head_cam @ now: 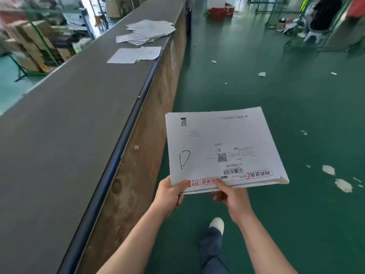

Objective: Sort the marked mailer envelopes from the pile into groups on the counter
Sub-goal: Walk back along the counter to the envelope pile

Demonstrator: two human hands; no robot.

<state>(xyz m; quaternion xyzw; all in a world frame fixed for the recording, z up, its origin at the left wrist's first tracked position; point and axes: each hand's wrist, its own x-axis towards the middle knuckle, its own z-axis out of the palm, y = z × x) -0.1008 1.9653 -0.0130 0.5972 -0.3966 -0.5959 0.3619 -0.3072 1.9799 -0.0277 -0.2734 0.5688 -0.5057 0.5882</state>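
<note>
Both hands hold a white mailer envelope (pixel 217 143) flat over the green floor, to the right of the counter (pixel 65 125). A hand-drawn "D" mark and a barcode label show on its top face. My left hand (pixel 169 194) grips its near left corner, thumb on top. My right hand (pixel 231 196) pinches the near edge at the middle. Far along the counter lies a loose pile of white envelopes (pixel 150 31). Two single envelopes (pixel 126 55) (pixel 150 53) lie side by side nearer to me.
The long grey counter runs along the left with a dark rail edge and a brown wooden front (pixel 142 147). Paper scraps (pixel 335 177) litter the green floor on the right. Stacked cartons on racks (pixel 37 44) stand behind the counter. A person (pixel 324 14) sits far back right.
</note>
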